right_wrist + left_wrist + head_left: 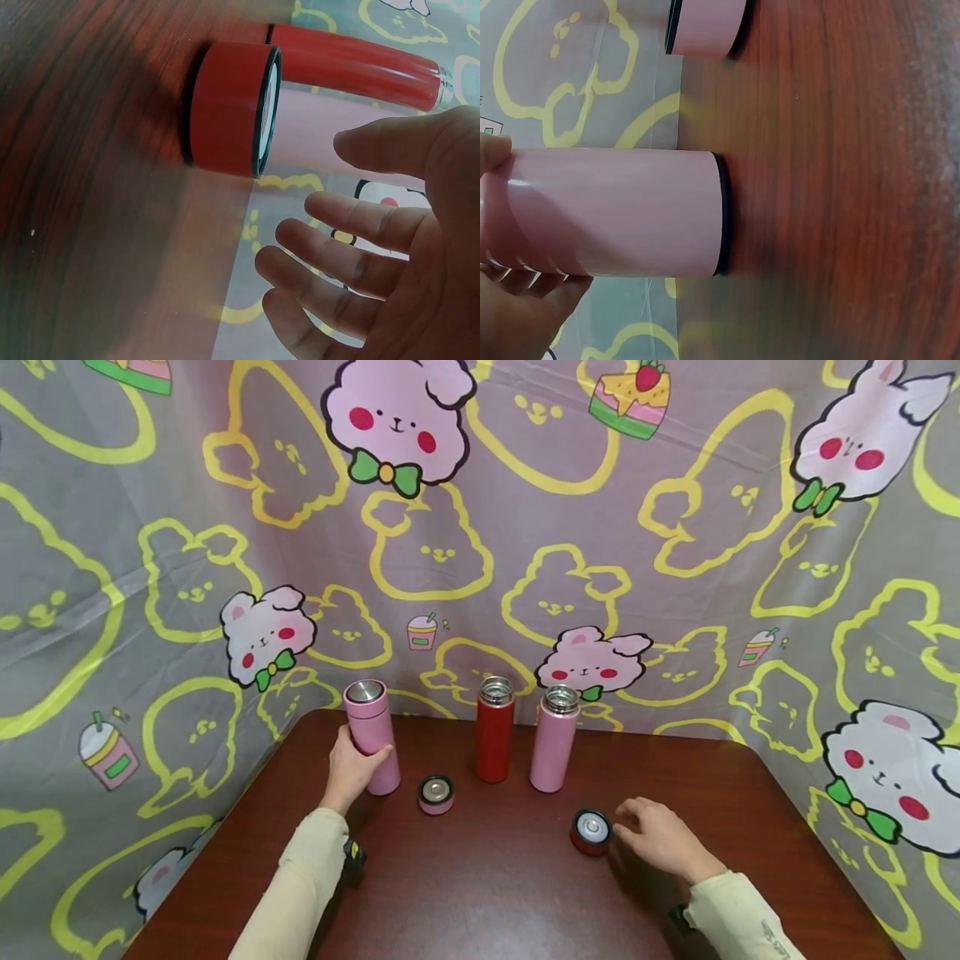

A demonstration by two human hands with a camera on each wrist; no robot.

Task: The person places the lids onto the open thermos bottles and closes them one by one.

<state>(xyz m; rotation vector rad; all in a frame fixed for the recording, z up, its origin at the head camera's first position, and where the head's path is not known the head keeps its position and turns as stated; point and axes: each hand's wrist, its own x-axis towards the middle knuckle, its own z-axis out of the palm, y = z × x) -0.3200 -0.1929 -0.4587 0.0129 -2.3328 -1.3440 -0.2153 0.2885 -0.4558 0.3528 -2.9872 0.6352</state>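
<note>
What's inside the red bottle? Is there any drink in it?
The red bottle has no lid on, so its shiny silver neck shows at the top. Its walls hide everything deeper down, so I can't tell whether there's any drink.

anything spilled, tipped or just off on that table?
Nothing visibly spilled, tipped or damaged. Mildly odd: the red lid sits nearer the open pink bottle, and the pink lid nearer the open red bottle, so the colors look swapped.
</note>
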